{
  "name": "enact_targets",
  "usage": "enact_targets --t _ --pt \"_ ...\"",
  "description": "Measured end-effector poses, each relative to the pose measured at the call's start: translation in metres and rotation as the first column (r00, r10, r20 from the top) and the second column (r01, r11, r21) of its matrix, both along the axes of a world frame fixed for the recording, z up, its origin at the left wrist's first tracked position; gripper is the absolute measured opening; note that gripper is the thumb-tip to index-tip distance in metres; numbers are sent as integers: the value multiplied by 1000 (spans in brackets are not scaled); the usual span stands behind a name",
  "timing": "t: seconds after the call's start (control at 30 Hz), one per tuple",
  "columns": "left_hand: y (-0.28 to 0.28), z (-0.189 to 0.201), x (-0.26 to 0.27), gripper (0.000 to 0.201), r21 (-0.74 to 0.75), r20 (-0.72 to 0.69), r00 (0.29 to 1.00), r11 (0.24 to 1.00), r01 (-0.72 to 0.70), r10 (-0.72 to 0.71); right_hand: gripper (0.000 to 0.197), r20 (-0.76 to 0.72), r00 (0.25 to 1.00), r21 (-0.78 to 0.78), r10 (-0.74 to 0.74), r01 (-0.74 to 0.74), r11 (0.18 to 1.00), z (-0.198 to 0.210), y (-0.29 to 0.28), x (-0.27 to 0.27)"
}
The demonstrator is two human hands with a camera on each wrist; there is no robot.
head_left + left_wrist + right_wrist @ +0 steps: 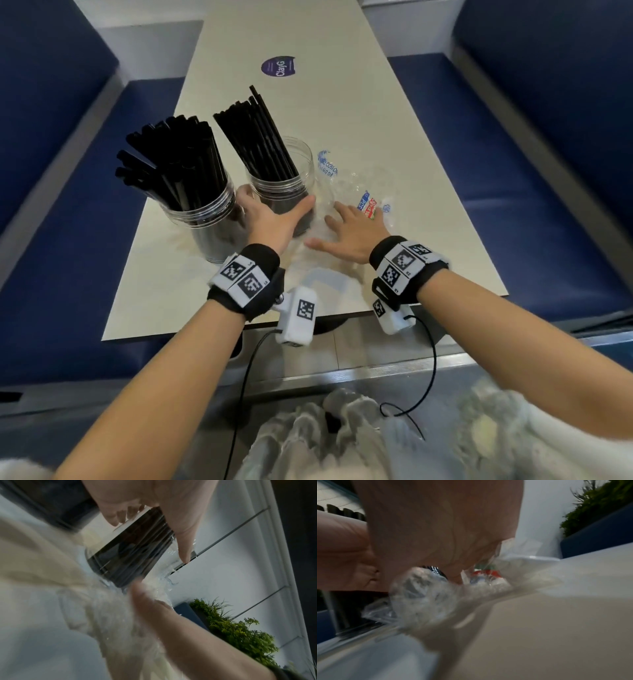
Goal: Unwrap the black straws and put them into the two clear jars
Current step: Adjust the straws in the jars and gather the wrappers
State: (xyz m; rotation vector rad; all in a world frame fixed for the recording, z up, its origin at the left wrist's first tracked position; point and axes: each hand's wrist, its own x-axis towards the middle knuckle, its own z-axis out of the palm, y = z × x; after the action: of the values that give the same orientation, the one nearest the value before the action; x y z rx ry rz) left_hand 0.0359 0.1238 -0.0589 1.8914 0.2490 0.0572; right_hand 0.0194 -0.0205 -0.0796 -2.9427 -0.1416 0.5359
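Two clear jars stand on the left part of the table, both holding bundles of black straws. The left jar [205,222] is packed full with black straws [171,161]. My left hand [274,215] grips the lower wall of the right jar [286,178], whose straws [260,137] lean to the back left. In the left wrist view the thumb [181,540] lies along that jar [126,553] and the fingers [118,516] curl round its other side. My right hand [346,224] presses flat, fingers spread, on the crumpled clear wrapper [363,192] [428,595] beside the right jar.
The cream table [342,113] is long and narrow, with a round purple sticker [278,66] further back. Blue padded benches [531,154] run along both sides. The table's near edge is just below my wrists.
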Motion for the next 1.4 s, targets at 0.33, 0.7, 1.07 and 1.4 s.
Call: enact_targets --t 0.33,0.7,1.07,1.4 --pt "-7 -1 21 112 177 96 995 984 -6 -11 91 60 977 334 -204 174 927 0 -15 22" --pt "20 -18 -14 109 112 154 981 988 105 -121 67 36 994 -34 -105 106 994 -22 -3 49" --pt "33 -9 -23 104 166 137 975 975 151 -174 87 181 983 220 -17 -23 975 0 -18 38" --pt "40 -2 -32 101 190 100 982 971 142 -163 109 292 956 171 31 -84 982 26 -24 33"
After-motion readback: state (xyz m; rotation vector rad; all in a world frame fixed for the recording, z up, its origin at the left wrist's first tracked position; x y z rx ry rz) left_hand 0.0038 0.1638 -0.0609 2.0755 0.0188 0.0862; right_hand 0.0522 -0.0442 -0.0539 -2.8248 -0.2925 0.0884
